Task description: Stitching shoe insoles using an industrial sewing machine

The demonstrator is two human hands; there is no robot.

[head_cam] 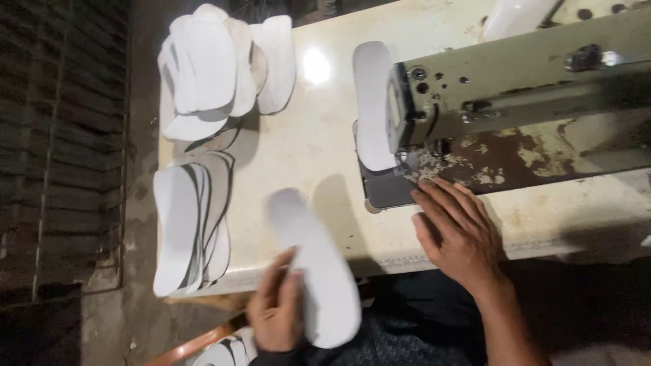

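My left hand (277,308) grips a white insole-shaped piece (313,261) by its near side and holds it above the front edge of the cream table (319,146). My right hand (458,230) lies flat on the table with fingers apart, its fingertips at the metal plate under the sewing machine's needle (386,190). Another white insole piece (373,105) lies under the head of the sewing machine (515,74).
A stack of white insole pieces (186,227) lies at the table's left front. A larger heap of them (217,68) sits at the far left. The machine bed is rusty brown (515,152). More white pieces (227,352) lie below the table edge. A dark wall (61,135) stands to the left.
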